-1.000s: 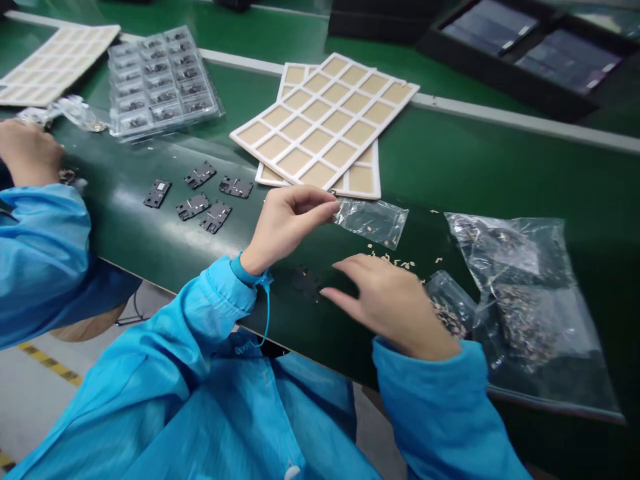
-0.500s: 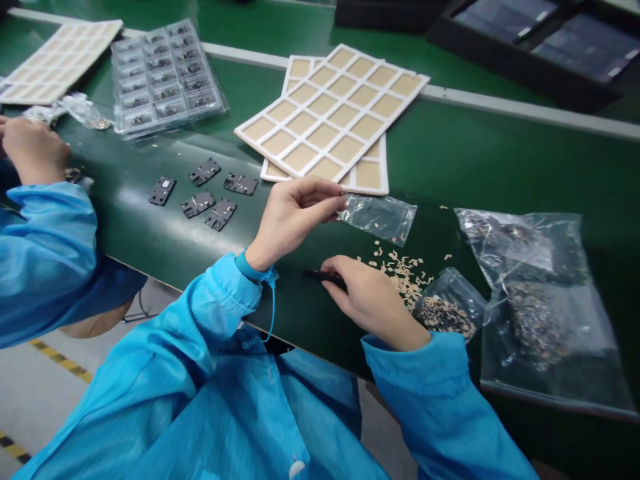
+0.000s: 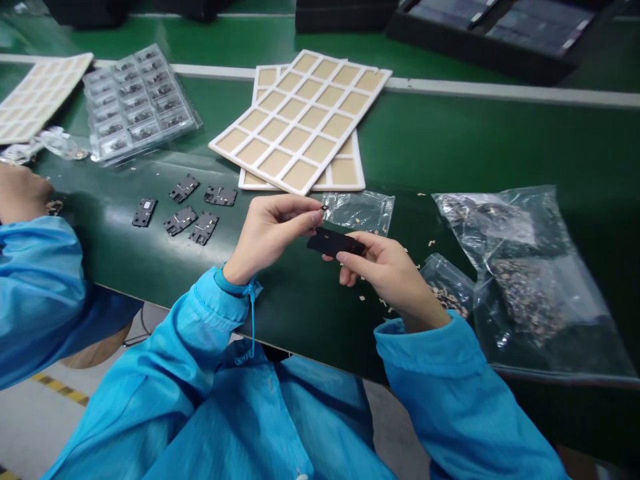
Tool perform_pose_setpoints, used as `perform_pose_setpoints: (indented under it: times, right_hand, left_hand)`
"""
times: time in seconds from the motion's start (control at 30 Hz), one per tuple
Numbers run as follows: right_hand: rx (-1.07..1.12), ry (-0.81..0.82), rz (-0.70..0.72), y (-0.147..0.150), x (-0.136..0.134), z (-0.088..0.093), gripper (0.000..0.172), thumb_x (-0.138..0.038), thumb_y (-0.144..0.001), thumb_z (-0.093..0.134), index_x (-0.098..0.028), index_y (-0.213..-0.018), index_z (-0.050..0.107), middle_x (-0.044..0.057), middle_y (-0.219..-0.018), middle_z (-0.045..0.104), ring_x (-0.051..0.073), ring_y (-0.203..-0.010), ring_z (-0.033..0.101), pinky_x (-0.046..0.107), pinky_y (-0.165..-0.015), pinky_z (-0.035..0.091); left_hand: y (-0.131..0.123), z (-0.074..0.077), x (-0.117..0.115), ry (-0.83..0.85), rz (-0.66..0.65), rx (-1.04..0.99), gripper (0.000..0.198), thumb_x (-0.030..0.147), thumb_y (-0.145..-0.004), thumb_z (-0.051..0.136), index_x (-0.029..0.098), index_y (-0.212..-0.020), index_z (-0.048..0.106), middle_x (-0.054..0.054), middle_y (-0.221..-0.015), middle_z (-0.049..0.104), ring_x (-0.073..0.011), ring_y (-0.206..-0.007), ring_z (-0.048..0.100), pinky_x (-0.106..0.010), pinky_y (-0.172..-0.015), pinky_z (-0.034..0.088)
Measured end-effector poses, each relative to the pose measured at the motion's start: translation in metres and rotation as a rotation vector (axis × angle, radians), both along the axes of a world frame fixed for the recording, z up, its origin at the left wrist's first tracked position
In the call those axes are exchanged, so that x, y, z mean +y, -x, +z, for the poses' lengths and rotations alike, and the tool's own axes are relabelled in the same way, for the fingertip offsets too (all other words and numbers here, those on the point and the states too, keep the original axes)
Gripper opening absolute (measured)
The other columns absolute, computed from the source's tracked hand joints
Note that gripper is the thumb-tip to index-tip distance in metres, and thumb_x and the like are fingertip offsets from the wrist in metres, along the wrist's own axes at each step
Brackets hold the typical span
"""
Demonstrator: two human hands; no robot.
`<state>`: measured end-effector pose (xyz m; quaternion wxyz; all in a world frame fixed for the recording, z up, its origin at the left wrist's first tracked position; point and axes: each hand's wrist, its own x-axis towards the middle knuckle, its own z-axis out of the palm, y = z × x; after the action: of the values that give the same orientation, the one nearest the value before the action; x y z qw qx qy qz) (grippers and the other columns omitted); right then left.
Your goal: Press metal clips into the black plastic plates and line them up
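My left hand pinches a tiny dark piece with a light centre between thumb and fingertips. Just below it, my right hand is closed on the end of a thin black rectangular plate, its flat face turned up. The plate lies close under my left fingertips; whether they touch it I cannot tell. A flat clear bag is behind the plate. Tiny tan pieces are scattered on the green table around and under my right hand, which hides many of them.
Several black plastic modules lie left of my hands. Behind are stacked white-framed grid trays and a clear compartment tray. At right sit a small bag of pieces and a larger filled bag. A co-worker's hand is at far left.
My right hand has lifted from the table and moved toward my left hand, tilting the black plate so its face shows. My left hand keeps its pinch. The view has shifted slightly.
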<state>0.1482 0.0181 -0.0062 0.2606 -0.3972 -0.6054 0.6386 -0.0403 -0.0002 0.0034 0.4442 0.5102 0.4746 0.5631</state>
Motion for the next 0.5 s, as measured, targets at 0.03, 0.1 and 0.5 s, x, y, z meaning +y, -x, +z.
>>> perform_pose_setpoints:
  times: [0.03,0.1,0.5]
  right_hand:
    - [-0.001,0.000,-0.001,-0.0005,0.0004,0.0005,0.020,-0.034,-0.075,0.070,-0.016,-0.076,0.061,0.000,-0.056,0.063,0.011,-0.046,0.058,0.021,-0.044,0.047]
    - [0.006,0.000,-0.021,-0.0016,0.0008,0.0008,0.022,-0.036,-0.076,0.069,-0.016,-0.072,0.061,-0.001,-0.051,0.061,0.011,-0.046,0.058,0.021,-0.045,0.048]
    - [0.092,0.003,-0.105,-0.0024,0.0012,-0.0055,0.028,-0.030,-0.071,0.072,-0.017,-0.092,0.058,-0.001,-0.070,0.068,0.013,-0.058,0.066,0.023,-0.053,0.054]
  left_hand:
    - [-0.0005,0.0000,-0.0001,0.000,-0.003,0.000,0.021,0.033,-0.071,0.077,0.014,-0.079,0.073,-0.002,-0.070,0.072,-0.0139,-0.066,0.068,-0.024,-0.061,0.056]
    - [-0.0015,0.0001,-0.0001,-0.007,-0.007,-0.005,0.021,0.033,-0.071,0.077,0.014,-0.078,0.073,-0.002,-0.069,0.072,-0.0130,-0.064,0.068,-0.022,-0.059,0.055]
    - [-0.0022,0.0001,-0.0001,-0.014,-0.038,0.016,0.022,0.035,-0.073,0.076,0.013,-0.078,0.071,-0.002,-0.067,0.070,-0.0135,-0.064,0.067,-0.024,-0.059,0.054]
